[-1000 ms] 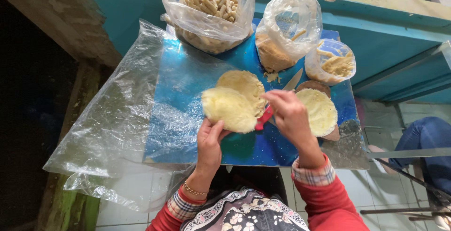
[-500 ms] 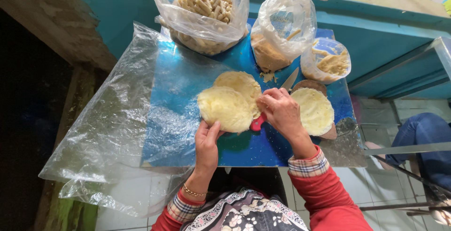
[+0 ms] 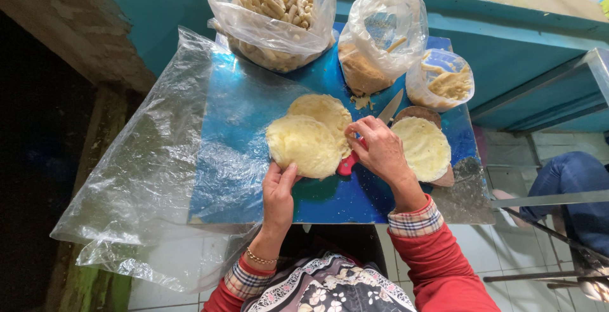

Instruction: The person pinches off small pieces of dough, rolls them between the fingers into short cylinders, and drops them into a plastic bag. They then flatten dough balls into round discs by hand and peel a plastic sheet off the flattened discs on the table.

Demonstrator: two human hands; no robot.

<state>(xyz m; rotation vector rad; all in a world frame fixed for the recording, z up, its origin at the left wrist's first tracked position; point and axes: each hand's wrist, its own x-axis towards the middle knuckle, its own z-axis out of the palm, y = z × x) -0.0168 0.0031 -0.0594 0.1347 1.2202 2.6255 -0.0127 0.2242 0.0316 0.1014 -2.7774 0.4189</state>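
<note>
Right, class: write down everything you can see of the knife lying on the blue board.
The knife lies flat on the blue board, slanted, its tip pointing up and to the right toward the bags. Its blade looks like pale grey metal, narrow and pointed. The handle is red, likely plastic, and mostly hidden under the right hand, whose fingers rest over it; only its end shows below that hand. The blade runs between two flat yellow dough discs and a third disc.

bright daylight | glare on plastic sheet point(image 3: 152, 160) | dark left edge | sharp
</note>
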